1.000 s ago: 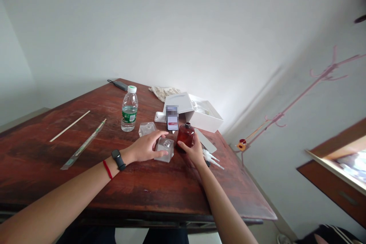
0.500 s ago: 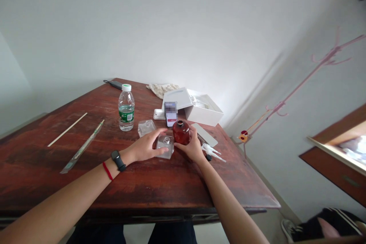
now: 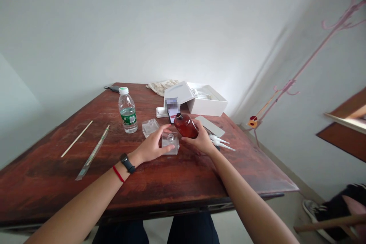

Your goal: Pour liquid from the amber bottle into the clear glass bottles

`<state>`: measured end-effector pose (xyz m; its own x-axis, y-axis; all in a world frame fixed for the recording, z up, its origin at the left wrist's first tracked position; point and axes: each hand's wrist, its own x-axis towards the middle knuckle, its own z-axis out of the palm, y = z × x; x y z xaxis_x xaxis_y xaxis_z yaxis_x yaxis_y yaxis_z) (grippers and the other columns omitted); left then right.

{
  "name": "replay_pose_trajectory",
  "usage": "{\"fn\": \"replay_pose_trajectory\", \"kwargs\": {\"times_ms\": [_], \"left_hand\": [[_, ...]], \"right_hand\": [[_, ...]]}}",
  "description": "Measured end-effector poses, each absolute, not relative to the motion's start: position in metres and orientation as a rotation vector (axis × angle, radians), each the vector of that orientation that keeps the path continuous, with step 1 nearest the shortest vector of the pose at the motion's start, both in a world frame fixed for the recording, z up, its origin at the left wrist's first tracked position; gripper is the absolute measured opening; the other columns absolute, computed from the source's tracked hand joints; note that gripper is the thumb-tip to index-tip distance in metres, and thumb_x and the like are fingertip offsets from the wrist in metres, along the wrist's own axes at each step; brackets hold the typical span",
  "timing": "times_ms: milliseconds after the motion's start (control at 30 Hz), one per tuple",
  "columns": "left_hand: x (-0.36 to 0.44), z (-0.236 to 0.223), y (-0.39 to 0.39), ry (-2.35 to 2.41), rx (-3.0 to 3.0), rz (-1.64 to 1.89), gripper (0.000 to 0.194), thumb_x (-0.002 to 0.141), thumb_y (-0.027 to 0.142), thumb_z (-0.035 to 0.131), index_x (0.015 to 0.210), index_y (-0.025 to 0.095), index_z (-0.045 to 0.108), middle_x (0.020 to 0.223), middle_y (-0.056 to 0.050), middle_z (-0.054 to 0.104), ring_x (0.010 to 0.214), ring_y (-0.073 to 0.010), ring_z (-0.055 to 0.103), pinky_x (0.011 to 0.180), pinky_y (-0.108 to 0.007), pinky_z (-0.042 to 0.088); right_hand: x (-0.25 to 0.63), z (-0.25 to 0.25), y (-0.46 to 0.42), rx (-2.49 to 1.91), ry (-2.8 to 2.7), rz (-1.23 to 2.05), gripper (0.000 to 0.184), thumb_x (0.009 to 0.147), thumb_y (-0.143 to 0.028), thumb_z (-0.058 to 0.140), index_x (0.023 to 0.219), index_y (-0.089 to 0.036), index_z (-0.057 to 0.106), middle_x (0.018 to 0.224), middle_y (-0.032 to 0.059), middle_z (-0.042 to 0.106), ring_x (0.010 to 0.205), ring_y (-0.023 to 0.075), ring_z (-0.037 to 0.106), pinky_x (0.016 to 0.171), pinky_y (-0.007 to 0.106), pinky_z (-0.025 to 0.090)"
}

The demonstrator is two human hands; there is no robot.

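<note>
The right hand (image 3: 201,141) grips one amber bottle (image 3: 185,126) closed around its body, holding it tilted above the desk (image 3: 57,175), neck pointing up and left. The left hand (image 3: 151,146), fingers spread, rests on a square glass bottle (image 3: 170,144); a second glass bottle (image 3: 150,127) stands just behind it.

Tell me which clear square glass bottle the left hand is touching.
The nearer clear square glass bottle, with the left hand against it. The farther clear square glass bottle, closer to the table's far side, has no hand on it.
</note>
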<state>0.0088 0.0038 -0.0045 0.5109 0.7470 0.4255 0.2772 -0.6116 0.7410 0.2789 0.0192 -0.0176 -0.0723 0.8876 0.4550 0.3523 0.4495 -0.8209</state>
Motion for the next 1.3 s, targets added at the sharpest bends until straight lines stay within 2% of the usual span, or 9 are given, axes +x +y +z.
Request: {"fn": "replay_pose_trajectory", "kwargs": {"times_ms": [167, 267, 400, 500, 633, 800, 1000, 1300], "left_hand": [[0.01, -0.008, 0.006, 0.868, 2.151, 1.005, 0.074, 0.094, 0.039, 0.075, 0.157, 0.023, 0.039, 0.141, -0.016, 0.066, 0.132, -0.0324, 0.066, 0.115, -0.053, 0.051], [0.012, -0.007, 0.006, 0.903, 2.153, 1.0, 0.075, 0.095, 0.042, 0.075, 0.157, 0.021, 0.039, 0.138, -0.016, 0.067, 0.129, -0.032, 0.067, 0.11, -0.051, 0.055], [0.013, -0.004, 0.006, 0.98, 2.15, 1.019, 0.066, 0.096, 0.045, 0.073, 0.151, 0.02, 0.047, 0.139, -0.017, 0.066, 0.122, -0.0325, 0.069, 0.098, -0.047, 0.061], [0.011, -0.001, 0.007, 1.025, 2.161, 1.037, 0.059, 0.094, 0.044, 0.074, 0.144, 0.02, 0.054, 0.142, -0.016, 0.065, 0.117, -0.0318, 0.07, 0.094, -0.046, 0.061], [0.007, 0.001, 0.009, 1.056, 2.188, 1.049, 0.061, 0.094, 0.044, 0.075, 0.145, 0.02, 0.054, 0.141, -0.016, 0.066, 0.113, -0.031, 0.072, 0.095, -0.048, 0.061], [0.002, 0.002, 0.01, 1.034, 2.234, 1.012, 0.068, 0.093, 0.042, 0.076, 0.151, 0.022, 0.048, 0.136, -0.016, 0.068, 0.12, -0.0322, 0.071, 0.1, -0.049, 0.06], [0.001, 0.001, 0.012, 0.998, 2.235, 0.987, 0.07, 0.095, 0.04, 0.075, 0.155, 0.024, 0.043, 0.137, -0.015, 0.067, 0.124, -0.0309, 0.069, 0.105, -0.049, 0.057], [0.001, 0.0, 0.014, 0.974, 2.222, 0.966, 0.071, 0.095, 0.04, 0.074, 0.155, 0.023, 0.041, 0.138, -0.016, 0.067, 0.121, -0.0298, 0.07, 0.106, -0.05, 0.055]], "right_hand": [[0.283, -0.012, 0.018, -0.994, -1.604, 0.794, 0.079, 0.063, -0.038, 0.099, 0.131, -0.027, 0.062, 0.131, 0.0077, 0.073, 0.124, 0.0348, 0.068, 0.114, 0.054, 0.049], [0.282, -0.008, 0.017, -0.923, -1.582, 0.891, 0.079, 0.062, -0.036, 0.1, 0.131, -0.027, 0.064, 0.132, 0.0077, 0.074, 0.124, 0.0345, 0.069, 0.113, 0.053, 0.051], [0.281, -0.006, 0.018, -0.864, -1.546, 0.965, 0.077, 0.06, -0.035, 0.101, 0.127, -0.026, 0.065, 0.13, 0.008, 0.075, 0.123, 0.034, 0.07, 0.112, 0.052, 0.051], [0.282, -0.008, 0.019, -0.832, -1.502, 1.014, 0.073, 0.059, -0.033, 0.102, 0.119, -0.027, 0.061, 0.125, 0.0062, 0.074, 0.121, 0.0316, 0.071, 0.11, 0.052, 0.053], [0.285, -0.01, 0.021, -0.813, -1.49, 1.111, 0.069, 0.061, -0.032, 0.101, 0.115, -0.028, 0.059, 0.119, 0.0047, 0.077, 0.116, 0.0298, 0.073, 0.108, 0.052, 0.054], [0.287, -0.008, 0.023, -0.777, -1.339, 1.191, 0.068, 0.063, -0.033, 0.1, 0.118, -0.028, 0.06, 0.118, 0.0041, 0.08, 0.116, 0.03, 0.074, 0.106, 0.051, 0.055], [0.289, -0.003, 0.026, -0.791, -1.087, 1.119, 0.063, 0.064, -0.036, 0.098, 0.115, -0.03, 0.061, 0.105, 0.0008, 0.083, 0.102, 0.0301, 0.078, 0.098, 0.05, 0.059], [0.288, -0.01, 0.033, -0.778, -0.915, 1.056, 0.057, 0.069, -0.045, 0.095, 0.113, -0.032, 0.061, 0.103, -0.0014, 0.083, 0.102, 0.0296, 0.078, 0.097, 0.048, 0.06]]}}
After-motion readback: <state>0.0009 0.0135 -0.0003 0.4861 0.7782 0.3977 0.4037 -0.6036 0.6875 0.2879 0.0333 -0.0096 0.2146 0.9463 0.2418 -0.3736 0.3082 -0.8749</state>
